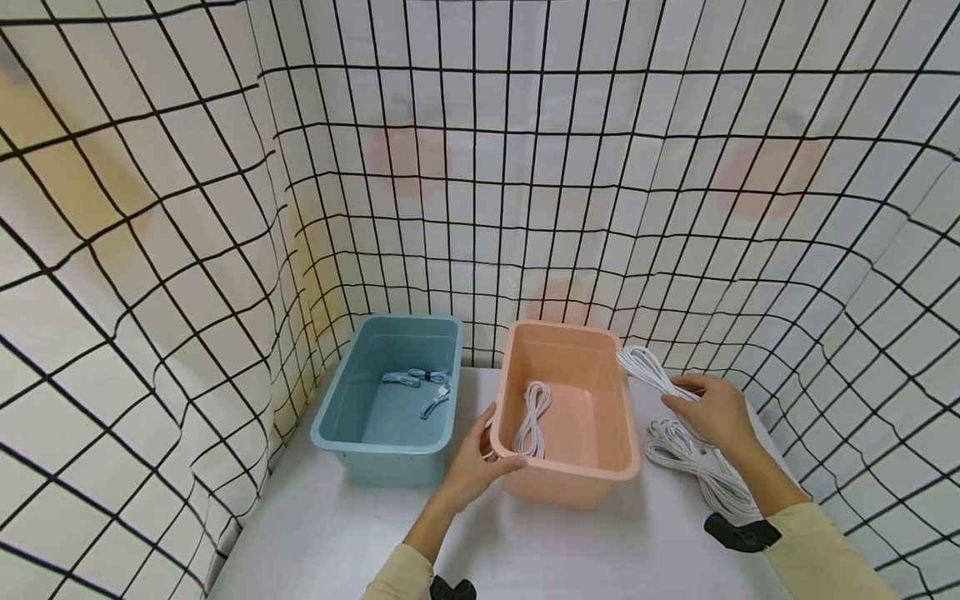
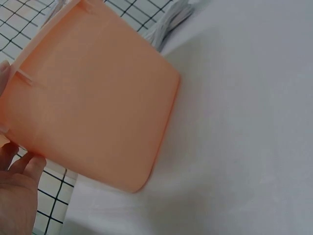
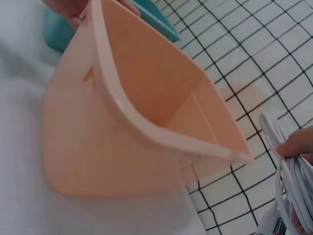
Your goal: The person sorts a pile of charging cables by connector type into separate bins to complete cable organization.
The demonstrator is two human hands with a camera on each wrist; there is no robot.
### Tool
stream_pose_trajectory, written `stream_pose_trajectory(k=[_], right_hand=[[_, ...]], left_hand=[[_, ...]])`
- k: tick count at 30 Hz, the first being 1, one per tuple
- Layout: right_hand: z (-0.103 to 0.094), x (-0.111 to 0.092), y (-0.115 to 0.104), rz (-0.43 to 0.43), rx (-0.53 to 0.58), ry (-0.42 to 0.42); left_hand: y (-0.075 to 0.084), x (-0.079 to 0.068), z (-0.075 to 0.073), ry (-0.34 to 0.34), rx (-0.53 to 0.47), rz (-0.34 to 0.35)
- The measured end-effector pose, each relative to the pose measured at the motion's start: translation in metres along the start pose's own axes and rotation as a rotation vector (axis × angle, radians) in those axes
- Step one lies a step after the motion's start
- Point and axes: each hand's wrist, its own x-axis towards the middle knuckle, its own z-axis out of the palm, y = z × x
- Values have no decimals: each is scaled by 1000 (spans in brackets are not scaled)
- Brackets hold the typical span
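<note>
A peach plastic bin (image 1: 562, 493) stands in the middle of the table, a looped white cable (image 1: 534, 421) lying along its left side. My left hand (image 1: 472, 458) grips its near left corner, thumb at the front rim and fingers along the side wall. To the right of the bin, my right hand (image 1: 717, 414) pinches a folded bundle of white cable (image 1: 647, 367), raised beside the bin's right rim. More coiled white cables (image 1: 712, 475) lie on the table below that hand. In the right wrist view, the thumb presses on the bundle (image 3: 297, 183).
A blue-green bin (image 1: 386, 468) stands left of the peach one, holding several small bundles of light blue cable (image 1: 401, 379). Black wire mesh (image 1: 510, 225) backed by white sheeting surrounds the white table (image 1: 555, 558) at the back and sides.
</note>
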Motion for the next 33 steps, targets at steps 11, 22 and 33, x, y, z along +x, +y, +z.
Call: stream_pose_trajectory(k=[11,22,33], right_hand=[[13,20,-41,6,46,26],[25,37,-70,98,228,-73],[32,37,-63,9,217,-375]], left_hand=[[2,1,-1,2,-3,-13],[3,0,1,9,-14,-7],[-1,-1,0,20,-11,-38]])
